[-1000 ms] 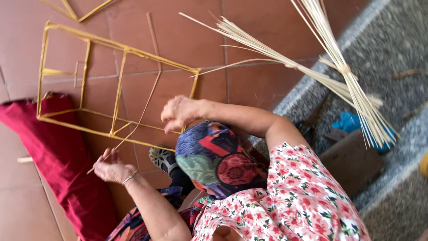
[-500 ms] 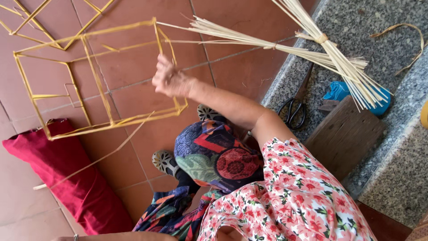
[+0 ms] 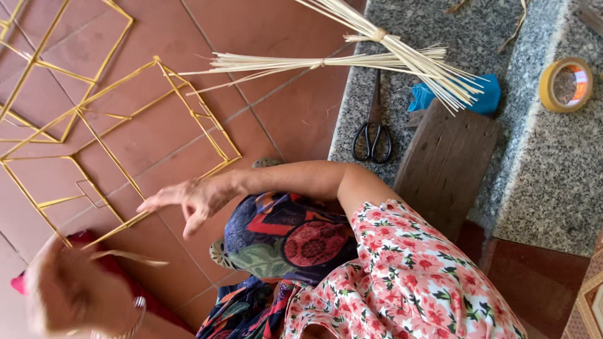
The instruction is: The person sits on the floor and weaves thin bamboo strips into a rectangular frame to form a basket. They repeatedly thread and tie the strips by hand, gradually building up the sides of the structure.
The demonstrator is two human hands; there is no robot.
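Looking down from head height, the view shows a person in a floral top seated above a terracotta tiled floor (image 3: 282, 37). One hand (image 3: 191, 199), fingers spread and empty, reaches out over the near edge of a yellow stick frame (image 3: 119, 150), a box-like lattice of thin rods lying on the tiles. Which of the person's own sides this arm belongs to cannot be told. The other hand (image 3: 72, 292), blurred at the lower left and wearing a bangle, appears to pinch a thin pale strip (image 3: 129, 256); how firmly cannot be told. Beneath it lies a red cloth (image 3: 19, 282).

To the right is a grey speckled stone worktop (image 3: 553, 169). On it lie black scissors (image 3: 373, 135), a tied bundle of pale sticks (image 3: 352, 59) jutting out over the floor, a blue object (image 3: 487, 100), a roll of tape (image 3: 566, 84) and a dark wooden board (image 3: 443, 163).
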